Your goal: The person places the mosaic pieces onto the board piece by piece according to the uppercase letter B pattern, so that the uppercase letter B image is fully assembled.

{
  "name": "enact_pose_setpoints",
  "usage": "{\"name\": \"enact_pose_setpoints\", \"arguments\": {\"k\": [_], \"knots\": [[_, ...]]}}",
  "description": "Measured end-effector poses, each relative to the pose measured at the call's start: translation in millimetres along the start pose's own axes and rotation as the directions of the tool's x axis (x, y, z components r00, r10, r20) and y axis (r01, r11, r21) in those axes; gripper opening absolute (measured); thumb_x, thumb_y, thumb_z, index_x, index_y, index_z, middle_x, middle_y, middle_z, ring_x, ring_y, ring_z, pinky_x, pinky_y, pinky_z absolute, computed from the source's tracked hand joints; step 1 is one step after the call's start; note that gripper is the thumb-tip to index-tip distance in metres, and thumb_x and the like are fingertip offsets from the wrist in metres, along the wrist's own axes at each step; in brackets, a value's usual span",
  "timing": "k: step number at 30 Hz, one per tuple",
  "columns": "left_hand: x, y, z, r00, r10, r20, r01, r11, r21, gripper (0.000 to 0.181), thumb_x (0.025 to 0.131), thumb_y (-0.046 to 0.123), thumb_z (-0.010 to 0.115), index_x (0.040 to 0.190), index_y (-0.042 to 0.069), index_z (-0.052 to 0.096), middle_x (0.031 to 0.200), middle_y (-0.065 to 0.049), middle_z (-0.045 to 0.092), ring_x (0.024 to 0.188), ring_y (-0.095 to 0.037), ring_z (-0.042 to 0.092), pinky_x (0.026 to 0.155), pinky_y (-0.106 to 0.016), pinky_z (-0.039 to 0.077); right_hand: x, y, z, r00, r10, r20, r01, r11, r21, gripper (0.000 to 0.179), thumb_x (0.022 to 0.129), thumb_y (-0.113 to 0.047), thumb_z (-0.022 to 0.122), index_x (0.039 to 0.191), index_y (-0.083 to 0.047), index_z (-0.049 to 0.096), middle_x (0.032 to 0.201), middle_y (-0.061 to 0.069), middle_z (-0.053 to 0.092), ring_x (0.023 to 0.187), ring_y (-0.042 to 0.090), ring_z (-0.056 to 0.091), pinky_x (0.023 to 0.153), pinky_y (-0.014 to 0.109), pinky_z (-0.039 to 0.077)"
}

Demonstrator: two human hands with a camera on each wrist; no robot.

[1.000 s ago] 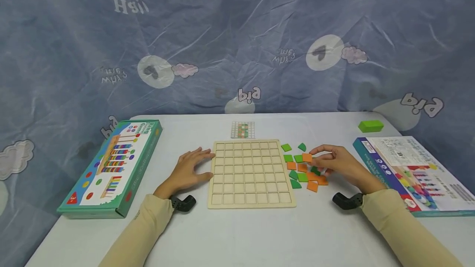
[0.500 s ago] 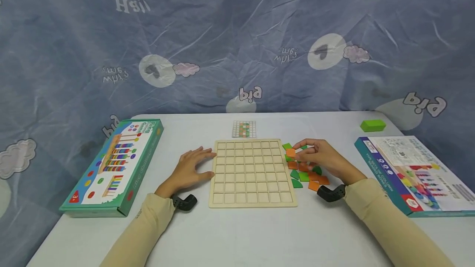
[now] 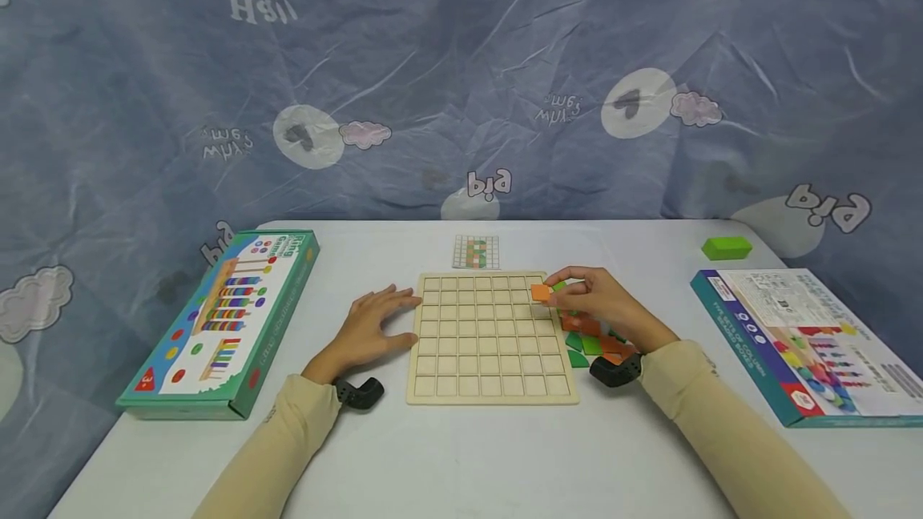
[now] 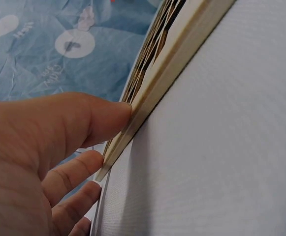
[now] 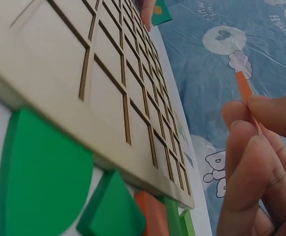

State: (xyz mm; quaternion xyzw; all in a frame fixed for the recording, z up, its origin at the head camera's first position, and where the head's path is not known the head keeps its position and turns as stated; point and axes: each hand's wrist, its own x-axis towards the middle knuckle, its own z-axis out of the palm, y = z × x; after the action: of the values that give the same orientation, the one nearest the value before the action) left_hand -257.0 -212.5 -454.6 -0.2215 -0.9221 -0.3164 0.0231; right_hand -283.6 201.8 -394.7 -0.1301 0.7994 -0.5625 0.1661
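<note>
- Head view: the right hand (image 3: 604, 301) pinches an orange tile (image 3: 540, 293) over the upper right corner of the gridded wooden board (image 3: 467, 343); loose green and orange pieces (image 3: 591, 344) lie just beside the board's right edge, partly hidden. The left hand (image 3: 364, 336), thumb and fingers spread wide, reaches the board's left edge. A patterned card (image 3: 476, 252) lies beyond the board.
- Left wrist view: the thumb's tip touches the board's side, the other fingers apart from it.
- Right wrist view: thumb and fingertips close narrowly on the orange tile, held clear of the board.
</note>
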Motion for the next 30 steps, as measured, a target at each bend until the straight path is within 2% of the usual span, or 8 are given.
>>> {"name": "enact_pose_setpoints", "arguments": {"k": [6, 11, 18, 25, 30], "knots": [[-0.7, 0.8, -1.9, 1.000, -0.003, 0.002, 0.003, 1.000, 0.015, 0.064, 0.091, 0.030, 0.079, 0.150, 0.011, 0.064, 0.164, -0.014, 0.052, 0.160, -0.044, 0.032, 0.128, -0.069, 0.014, 13.2, 0.9, 12.2, 0.999, -0.020, 0.025, 0.019, 0.999, 0.048, 0.041, 0.103, -0.010, 0.073, 0.138, 0.008, 0.061, 0.101, 0.010, 0.082, 0.077, 0.017, 0.069, 0.064, 0.027, 0.056], [0.3, 0.4, -2.0, 1.000, 0.006, 0.000, -0.006, 1.000, 0.023, 0.065, 0.091, 0.032, 0.079, 0.151, 0.010, 0.064, 0.162, -0.012, 0.055, 0.159, -0.043, 0.033, 0.128, -0.069, 0.015, 21.8, -1.2, 23.5, 0.998, -0.044, 0.052, 0.040, 0.997, 0.072, 0.041, 0.103, -0.008, 0.072, 0.138, 0.010, 0.060, 0.099, 0.010, 0.082, 0.074, 0.017, 0.067, 0.063, 0.029, 0.056], [0.1, 1.5, -3.4, 1.000, -0.006, 0.002, 0.006, 1.000, 0.005, 0.065, 0.091, 0.031, 0.078, 0.151, 0.010, 0.064, 0.161, -0.011, 0.056, 0.160, -0.043, 0.032, 0.128, -0.068, 0.013, 34.4, -7.9, 39.2, 0.998, -0.045, 0.035, 0.042, 0.997, 0.060, 0.039, 0.103, -0.009, 0.073, 0.137, 0.007, 0.063, 0.104, 0.013, 0.082, 0.074, 0.017, 0.067, 0.062, 0.029, 0.057], [-1.0, 3.3, -4.4, 1.000, -0.015, 0.010, 0.015, 1.000, 0.010, 0.066, 0.091, 0.030, 0.079, 0.152, 0.011, 0.063, 0.162, -0.012, 0.055, 0.160, -0.043, 0.030, 0.129, -0.068, 0.012, 48.3, -13.9, 54.1, 0.999, -0.037, 0.034, 0.032, 0.992, 0.123, 0.036, 0.104, -0.007, 0.072, 0.136, 0.004, 0.062, 0.099, 0.016, 0.080, 0.070, 0.017, 0.060, 0.060, 0.028, 0.049], [-0.8, 3.3, -3.8, 1.000, -0.007, 0.011, 0.007, 1.000, 0.018, 0.065, 0.092, 0.030, 0.079, 0.152, 0.010, 0.063, 0.162, -0.012, 0.054, 0.160, -0.043, 0.031, 0.129, -0.068, 0.013, 57.1, -15.7, 62.9, 0.999, -0.039, 0.009, 0.037, 0.993, 0.115, 0.034, 0.103, -0.008, 0.074, 0.134, 0.002, 0.065, 0.096, 0.013, 0.079, 0.071, 0.017, 0.065, 0.060, 0.027, 0.056]]}}
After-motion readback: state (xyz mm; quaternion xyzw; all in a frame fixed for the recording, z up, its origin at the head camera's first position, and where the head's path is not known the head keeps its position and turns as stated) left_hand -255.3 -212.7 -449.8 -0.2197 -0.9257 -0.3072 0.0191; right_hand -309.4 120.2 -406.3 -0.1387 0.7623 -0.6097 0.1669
